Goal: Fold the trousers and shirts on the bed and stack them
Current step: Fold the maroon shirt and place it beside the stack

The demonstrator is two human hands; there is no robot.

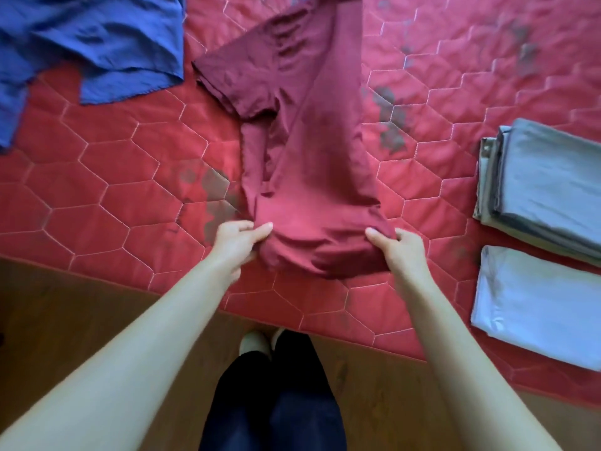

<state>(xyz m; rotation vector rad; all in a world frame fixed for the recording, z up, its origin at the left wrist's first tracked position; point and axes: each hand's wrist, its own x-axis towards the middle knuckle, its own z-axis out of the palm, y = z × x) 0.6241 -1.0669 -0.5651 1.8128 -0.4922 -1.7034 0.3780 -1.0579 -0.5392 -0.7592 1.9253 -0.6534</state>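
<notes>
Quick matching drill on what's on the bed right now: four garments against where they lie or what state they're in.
Things:
1. maroon shirt
2. blue garment
3. grey folded stack
4. pale blue folded piece

States:
A. far left, unfolded
B. right side, nearest the bed edge
C. held at the hem by both hands
D. right side, farther back

Pairs: 1-C, 2-A, 3-D, 4-B

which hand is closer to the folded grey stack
Right. The right hand grips the maroon shirt's hem nearer the grey stack; the left hand grips the hem's far corner.
</notes>
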